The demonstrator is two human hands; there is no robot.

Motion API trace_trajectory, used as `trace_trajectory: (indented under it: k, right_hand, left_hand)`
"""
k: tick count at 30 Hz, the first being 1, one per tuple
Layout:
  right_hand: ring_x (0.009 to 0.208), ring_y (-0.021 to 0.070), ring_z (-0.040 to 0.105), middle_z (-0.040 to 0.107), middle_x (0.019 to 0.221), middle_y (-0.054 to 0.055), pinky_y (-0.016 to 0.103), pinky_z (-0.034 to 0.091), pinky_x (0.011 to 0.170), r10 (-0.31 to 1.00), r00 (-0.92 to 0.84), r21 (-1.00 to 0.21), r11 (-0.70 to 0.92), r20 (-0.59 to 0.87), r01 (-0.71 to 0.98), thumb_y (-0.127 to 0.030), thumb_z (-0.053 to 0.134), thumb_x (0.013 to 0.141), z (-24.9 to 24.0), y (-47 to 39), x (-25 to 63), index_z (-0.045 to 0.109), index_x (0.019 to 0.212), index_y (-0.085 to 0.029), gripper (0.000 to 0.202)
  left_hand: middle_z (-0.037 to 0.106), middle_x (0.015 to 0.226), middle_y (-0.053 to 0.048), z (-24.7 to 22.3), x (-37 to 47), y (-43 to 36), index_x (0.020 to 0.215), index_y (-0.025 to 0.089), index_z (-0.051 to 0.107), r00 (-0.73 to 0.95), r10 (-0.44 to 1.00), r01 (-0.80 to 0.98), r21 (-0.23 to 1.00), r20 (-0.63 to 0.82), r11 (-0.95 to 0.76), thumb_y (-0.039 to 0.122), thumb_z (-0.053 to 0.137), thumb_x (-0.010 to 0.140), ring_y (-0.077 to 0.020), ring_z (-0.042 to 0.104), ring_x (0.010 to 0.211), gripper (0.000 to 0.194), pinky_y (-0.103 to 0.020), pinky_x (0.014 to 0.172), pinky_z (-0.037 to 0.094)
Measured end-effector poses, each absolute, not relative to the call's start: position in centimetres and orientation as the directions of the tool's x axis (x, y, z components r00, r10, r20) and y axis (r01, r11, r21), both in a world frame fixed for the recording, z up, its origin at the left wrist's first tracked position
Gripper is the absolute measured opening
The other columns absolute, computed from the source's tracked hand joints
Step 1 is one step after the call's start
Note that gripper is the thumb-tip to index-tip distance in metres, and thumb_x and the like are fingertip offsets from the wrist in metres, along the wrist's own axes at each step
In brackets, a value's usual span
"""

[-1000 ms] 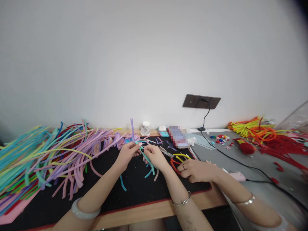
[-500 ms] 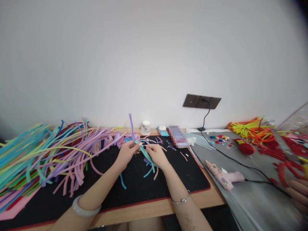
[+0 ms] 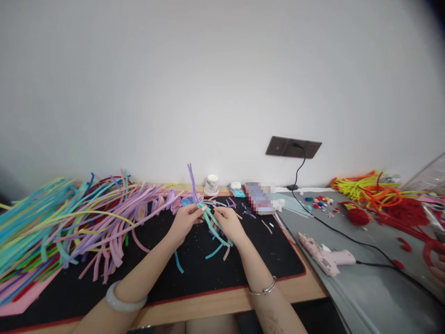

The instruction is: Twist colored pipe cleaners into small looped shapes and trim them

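Note:
In front of me, my left hand [image 3: 187, 221] pinches a small bundle of pipe cleaners over the black mat [image 3: 153, 283]. From that pinch two purple pipe cleaners [image 3: 192, 182] stick up, and mint-green pipe cleaners [image 3: 214, 235] fan out downward to the right. My right hand [image 3: 226, 223] is closed at the green strands, thumb and finger together on one of them; its fingertips are partly hidden. Below the hands lie a loose blue pipe cleaner [image 3: 178, 262] and a beige piece [image 3: 226, 253].
A large heap of pastel pipe cleaners [image 3: 86, 218] covers the left side. Behind are a white cup [image 3: 212, 184] and a blurred phone [image 3: 259, 198]. To the right lie a pink glue gun [image 3: 327, 256] with its cord, pompoms [image 3: 320, 202], red pieces and another person's hand [image 3: 438, 271].
The mint-green strands have spread apart, and my right hand has shifted slightly right. At the right edge, the other person's hand has drawn back.

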State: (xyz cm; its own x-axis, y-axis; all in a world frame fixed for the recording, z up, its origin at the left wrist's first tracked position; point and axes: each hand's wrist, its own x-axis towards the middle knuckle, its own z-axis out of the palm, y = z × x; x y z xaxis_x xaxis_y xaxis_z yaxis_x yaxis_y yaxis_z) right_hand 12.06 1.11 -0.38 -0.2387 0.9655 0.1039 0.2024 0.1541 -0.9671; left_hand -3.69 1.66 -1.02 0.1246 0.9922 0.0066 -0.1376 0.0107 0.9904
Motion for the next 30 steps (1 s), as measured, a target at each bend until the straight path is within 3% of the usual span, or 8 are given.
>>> trace_trajectory:
  k: [9,16,23,30]
  right_hand:
    - [0.046,0.0094,0.052,0.062,0.065,0.001,0.021,0.044,0.046,0.969,-0.224,-0.984,0.133,0.103,0.12,-0.022,0.052,0.08,-0.61,1.22,11.82,0.061,0.078,-0.015,0.012]
    - [0.049,0.0086,0.055,0.061,0.062,-0.001,0.02,0.046,0.051,0.972,-0.224,-0.99,0.096,0.071,0.103,-0.022,0.056,0.075,-0.84,1.23,11.74,0.059,0.073,-0.015,0.008]
    - [0.051,0.0102,0.052,0.058,0.061,0.0,0.022,0.045,0.05,0.969,-0.187,-0.966,0.196,0.164,0.166,-0.023,0.057,0.074,-1.11,1.47,11.94,0.067,0.072,-0.015,0.013]
    - [0.055,0.0112,0.051,0.062,0.065,0.002,0.023,0.039,0.051,0.964,-0.155,-0.957,0.24,0.215,0.164,-0.02,0.056,0.073,-0.77,1.48,12.03,0.07,0.078,-0.015,0.016]
  left_hand:
    - [0.061,0.066,-0.001,-0.76,-3.74,1.58,0.069,0.016,0.066,0.125,0.992,-0.136,0.991,-0.003,0.02,0.044,0.071,0.068,-0.0123,0.055,0.061,0.028,-0.024,0.06,0.045]
    - [0.064,0.07,-0.003,-1.35,-3.83,1.62,0.068,0.015,0.066,0.207,0.978,-0.164,0.986,-0.003,0.038,0.041,0.071,0.071,-0.0126,0.056,0.063,0.027,-0.024,0.06,0.044]
    - [0.062,0.067,-0.001,-1.46,-3.88,1.8,0.074,0.017,0.07,0.173,0.984,-0.103,0.994,0.047,-0.03,0.042,0.069,0.072,-0.0121,0.053,0.058,0.026,-0.023,0.053,0.042]
    - [0.065,0.072,-0.002,-1.03,-3.93,1.7,0.079,0.015,0.069,0.195,0.98,-0.174,0.982,-0.034,0.069,0.039,0.075,0.067,-0.011,0.06,0.068,0.028,-0.021,0.065,0.05]
